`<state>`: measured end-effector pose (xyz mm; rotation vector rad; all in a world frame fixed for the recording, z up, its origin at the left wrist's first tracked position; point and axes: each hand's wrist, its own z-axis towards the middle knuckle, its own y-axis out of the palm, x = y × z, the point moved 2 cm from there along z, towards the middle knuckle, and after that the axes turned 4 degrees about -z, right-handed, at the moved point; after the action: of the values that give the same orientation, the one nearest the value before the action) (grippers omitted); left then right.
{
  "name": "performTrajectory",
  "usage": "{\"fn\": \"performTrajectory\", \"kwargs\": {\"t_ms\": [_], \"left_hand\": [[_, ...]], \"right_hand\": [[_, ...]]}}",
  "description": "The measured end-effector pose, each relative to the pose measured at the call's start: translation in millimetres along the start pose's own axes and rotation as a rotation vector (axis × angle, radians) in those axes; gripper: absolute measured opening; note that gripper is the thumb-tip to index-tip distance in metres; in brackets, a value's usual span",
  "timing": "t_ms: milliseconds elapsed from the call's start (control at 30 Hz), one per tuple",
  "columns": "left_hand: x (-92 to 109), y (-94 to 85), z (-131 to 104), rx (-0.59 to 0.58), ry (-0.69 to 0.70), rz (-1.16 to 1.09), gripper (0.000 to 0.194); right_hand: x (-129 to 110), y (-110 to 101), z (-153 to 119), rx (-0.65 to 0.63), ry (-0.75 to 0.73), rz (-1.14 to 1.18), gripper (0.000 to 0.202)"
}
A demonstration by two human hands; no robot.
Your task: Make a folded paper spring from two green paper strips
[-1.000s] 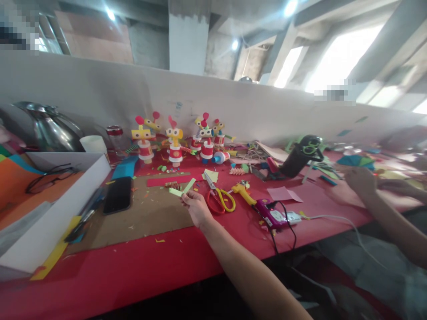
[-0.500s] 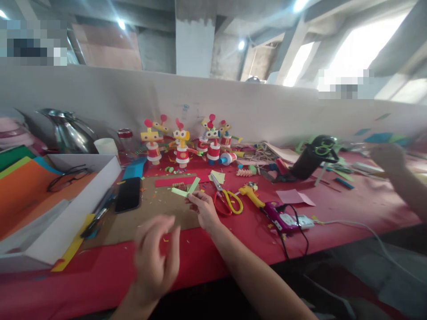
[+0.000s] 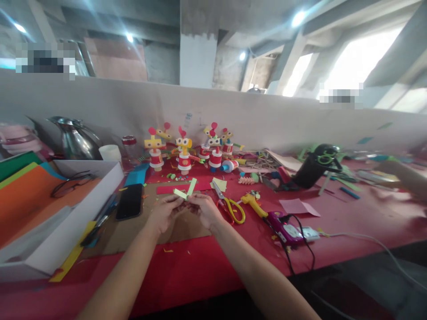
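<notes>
Two light green paper strips (image 3: 191,187) meet in a V shape, and both my hands pinch them near the join. My left hand (image 3: 166,212) has its fingertips closed at the lower left of the V. From the right, my right hand (image 3: 204,209) grips the same join between thumb and fingers. Beneath them lies a brown cardboard sheet (image 3: 126,233). A red paper strip (image 3: 165,190) and a partly hidden coiled paper spring are just behind the hands. Scissors (image 3: 230,202) with red and yellow handles rest right of my right hand.
Several paper robot figures (image 3: 184,161) stand at the back. A yellow glue gun (image 3: 255,204) and purple power strip (image 3: 283,227) with cables lie right. A phone (image 3: 129,202) and white box (image 3: 76,222) are left. Another person's arm (image 3: 400,173) reaches in at far right.
My left hand has moved up and right from the table's front to the paper strips and closed on them. My right hand still holds them. The other person's arm has shifted lower.
</notes>
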<state>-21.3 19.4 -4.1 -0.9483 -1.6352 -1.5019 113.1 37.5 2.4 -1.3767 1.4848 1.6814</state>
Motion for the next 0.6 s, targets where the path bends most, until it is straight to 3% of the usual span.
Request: {"fn": "performTrajectory", "kwargs": {"t_ms": [133,267,600], "left_hand": [[-10,-12.8,3,0.051,-0.013,-0.08,0.021],[-17,-20.3,1,0.088,-0.083,-0.074,0.014],[-16,-15.5,-2,0.125,-0.145,-0.03,0.022]], "right_hand": [[-3,-2,8,-0.095,0.016,-0.176,0.023],[9,-10,10,-0.092,0.038,-0.182,0.025],[20,-13,9,-0.055,-0.066,-0.266,0.025]]}}
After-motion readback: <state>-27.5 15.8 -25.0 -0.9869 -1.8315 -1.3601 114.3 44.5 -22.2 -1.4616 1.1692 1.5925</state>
